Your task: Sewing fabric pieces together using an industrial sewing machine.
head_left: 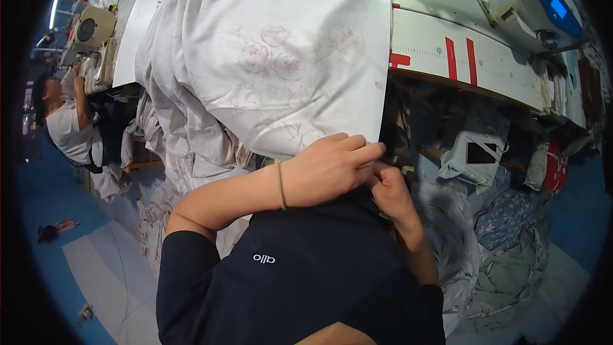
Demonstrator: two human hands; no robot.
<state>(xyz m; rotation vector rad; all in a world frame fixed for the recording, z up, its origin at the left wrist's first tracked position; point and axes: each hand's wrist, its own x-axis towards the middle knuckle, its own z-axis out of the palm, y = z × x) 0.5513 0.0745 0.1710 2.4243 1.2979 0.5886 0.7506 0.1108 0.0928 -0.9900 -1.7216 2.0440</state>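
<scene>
A large white cloth (223,51) with faint pinkish rose prints is spread over the table and hangs down its left side in folds. Its straight right edge runs down toward me. At the near corner of this cloth, my left hand (325,169) is closed with curled fingers, gripping the hem. My right hand (391,193) is just beside it, thumb and fingers pinched together close to the left fingertips. What the right fingers hold is hidden between the two hands.
On the right stands a white and blue sewing machine (536,0) with a lit screen. A white tabletop (418,38) carries ruler marks and red tape. Piled cloth (511,268) lies below. At far left, a person (70,131) sits at another table.
</scene>
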